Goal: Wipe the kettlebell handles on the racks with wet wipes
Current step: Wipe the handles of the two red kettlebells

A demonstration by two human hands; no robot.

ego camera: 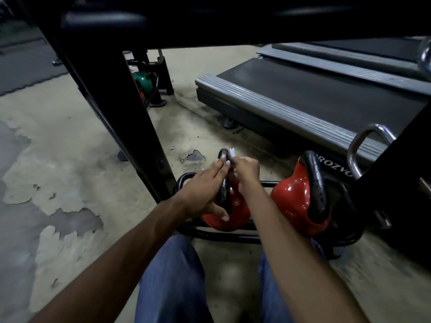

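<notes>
Two red kettlebells with black handles sit on the lowest tier of a black rack (233, 236). My left hand (205, 190) lies with straight fingers along the left side of the near kettlebell's (238, 210) handle (223, 155), its thumb down on the red body. My right hand (247, 171) pinches a white wet wipe (231, 157) against the top of that handle. The second red kettlebell (296, 201) stands to the right, untouched, its black handle (316, 183) upright.
A black rack upright (121, 108) slants down on the left and a dark shelf runs overhead. A treadmill deck (303, 108) lies behind the rack. A chrome handle (363, 148) shows at right, a green kettlebell (142, 79) farther back. My jeans-clad legs are at the bottom.
</notes>
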